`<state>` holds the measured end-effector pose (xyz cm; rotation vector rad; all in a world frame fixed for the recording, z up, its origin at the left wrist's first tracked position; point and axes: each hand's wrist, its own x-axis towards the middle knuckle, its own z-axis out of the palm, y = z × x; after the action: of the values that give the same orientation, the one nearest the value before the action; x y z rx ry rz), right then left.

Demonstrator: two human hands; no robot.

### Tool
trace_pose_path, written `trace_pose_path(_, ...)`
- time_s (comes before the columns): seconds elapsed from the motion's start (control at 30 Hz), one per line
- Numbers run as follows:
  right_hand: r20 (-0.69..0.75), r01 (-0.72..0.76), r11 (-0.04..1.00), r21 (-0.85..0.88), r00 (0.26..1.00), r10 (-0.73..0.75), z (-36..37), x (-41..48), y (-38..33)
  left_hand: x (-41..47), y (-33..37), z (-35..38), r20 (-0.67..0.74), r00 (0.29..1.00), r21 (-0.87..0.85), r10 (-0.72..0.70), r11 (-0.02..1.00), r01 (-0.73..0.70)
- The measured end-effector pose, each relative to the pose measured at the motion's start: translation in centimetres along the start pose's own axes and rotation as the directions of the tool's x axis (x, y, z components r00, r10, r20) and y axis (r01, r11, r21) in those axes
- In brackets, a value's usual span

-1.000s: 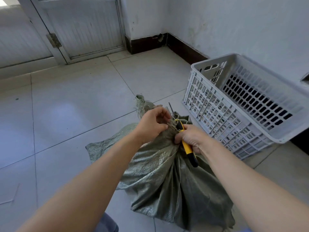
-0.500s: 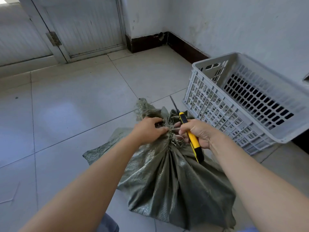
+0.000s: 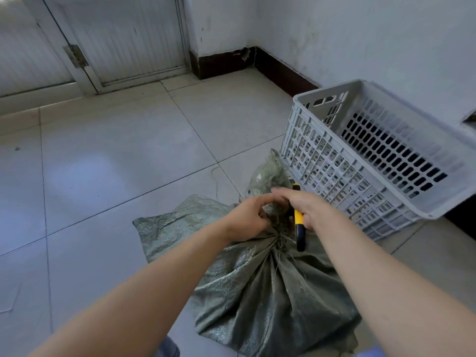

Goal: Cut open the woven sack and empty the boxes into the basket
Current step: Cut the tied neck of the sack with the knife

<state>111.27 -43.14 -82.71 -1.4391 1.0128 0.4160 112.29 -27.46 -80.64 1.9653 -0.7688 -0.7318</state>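
A grey-green woven sack (image 3: pixel 270 300) stands on the tiled floor, its neck bunched and gathered at the top. My left hand (image 3: pixel 247 217) grips the bunched neck from the left. My right hand (image 3: pixel 306 207) is closed around a yellow-and-black utility knife (image 3: pixel 299 228), right against the neck; its fingers reach over the sack's floppy top (image 3: pixel 270 176). The knife's blade is hidden. An empty white plastic basket (image 3: pixel 381 161) with slotted walls sits just right of the sack. No boxes are visible; the sack hides its contents.
The basket stands against the white wall (image 3: pixel 360 34) with a dark skirting board (image 3: pixel 280 70). A closed white door (image 3: pixel 123 37) is at the back left. A thin loose strand (image 3: pixel 215 181) lies on the floor tiles beside the sack.
The right hand has swung over the neck, so the knife blade that pointed up is now hidden. The sack's top has flopped toward the basket. A loose strand lies on the floor.
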Motion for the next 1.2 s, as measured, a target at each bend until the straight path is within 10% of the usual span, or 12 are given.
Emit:
trace_pose_path(0.17, -0.111, -0.054, 0.975, 0.215, 0.991, 0.080, -0.4, 2.1, 1.3, 0.2, -1.0, -1.6, -0.245, 0.934, -0.168, -0.262, 0.960, 0.225)
trace_pose_path(0.43, 0.171, 0.091, 0.797, 0.597, 0.956, -0.237, 0.2, -1.7, -2.1, 0.2, -1.8, -3.0, 0.096, 0.902, -0.128, -0.422, 0.893, 0.431)
trace_pose_path(0.67, 0.239, 0.077, 0.630, 0.773, 0.884, -0.401, -1.3, -3.5, -4.1, 0.5, -0.3, -1.1, -0.103, 0.978, -0.522, -0.179, 0.847, 0.101)
trace_pose_path(0.83, 0.149, 0.037, 0.638, 0.769, 0.961, -0.235, -2.1, -2.5, -3.4, 0.7, 0.9, -2.7, -0.355, 0.934, 0.060, -0.043, 0.996, 0.069)
trace_pose_path(1.07, 0.163, -0.031, 0.930, 0.366, 0.986, -0.032, -3.7, -4.6, -3.3, 0.0, 1.4, -6.9, -0.433, 0.901, 0.587, 0.009, 0.762, 0.275)
trace_pose_path(1.2, -0.131, 0.058, 0.988, 0.145, 0.991, -0.039, -4.4, -4.0, -3.8, -1.0, 0.2, -7.4, -0.281, 0.960, 0.728, 0.011, 0.654, 0.206)
